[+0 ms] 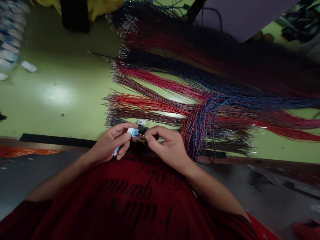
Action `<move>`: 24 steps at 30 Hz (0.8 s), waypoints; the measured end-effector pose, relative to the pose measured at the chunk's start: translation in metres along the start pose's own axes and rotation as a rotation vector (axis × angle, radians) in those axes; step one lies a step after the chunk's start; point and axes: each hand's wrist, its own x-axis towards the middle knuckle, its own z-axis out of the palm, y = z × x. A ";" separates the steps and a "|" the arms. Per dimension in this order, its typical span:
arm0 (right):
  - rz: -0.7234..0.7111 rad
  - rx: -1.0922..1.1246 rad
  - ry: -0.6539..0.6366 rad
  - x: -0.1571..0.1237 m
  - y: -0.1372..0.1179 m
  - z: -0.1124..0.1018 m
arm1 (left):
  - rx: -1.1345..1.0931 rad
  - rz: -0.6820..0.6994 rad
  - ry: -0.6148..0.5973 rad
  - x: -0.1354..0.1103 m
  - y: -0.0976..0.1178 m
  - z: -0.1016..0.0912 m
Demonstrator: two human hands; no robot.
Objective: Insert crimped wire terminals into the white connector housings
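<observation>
Near the table's front edge, my left hand (117,140) pinches a white and blue connector housing (133,132) between thumb and fingers. A second blue and white connector (115,151) pokes out below, tucked in the same hand. My right hand (166,143) is closed in a pinch on a thin wire (143,136) whose metal end is right at the housing's blue face; whether it is inside cannot be made out. Just beyond my hands lies a white connector with dark holes (142,122).
Bundles of red wires (155,103), brown wires (160,116) and twisted blue wires (200,71) cover the right of the green table (75,76), their metal tips pointing left. Bagged connectors (11,36) fill the far left, with one loose connector (29,66) beside them.
</observation>
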 end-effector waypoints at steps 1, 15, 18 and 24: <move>-0.013 -0.013 0.002 -0.001 0.000 0.000 | -0.014 0.000 -0.008 0.000 0.000 0.000; -0.135 -0.123 0.012 -0.004 0.002 0.002 | -0.099 -0.039 -0.068 0.003 -0.003 -0.002; -0.132 -0.126 0.011 -0.004 0.001 0.004 | -0.114 -0.041 -0.076 0.003 -0.004 -0.004; -0.139 -0.148 0.017 -0.004 -0.001 0.007 | -0.109 -0.029 -0.066 0.003 -0.005 -0.003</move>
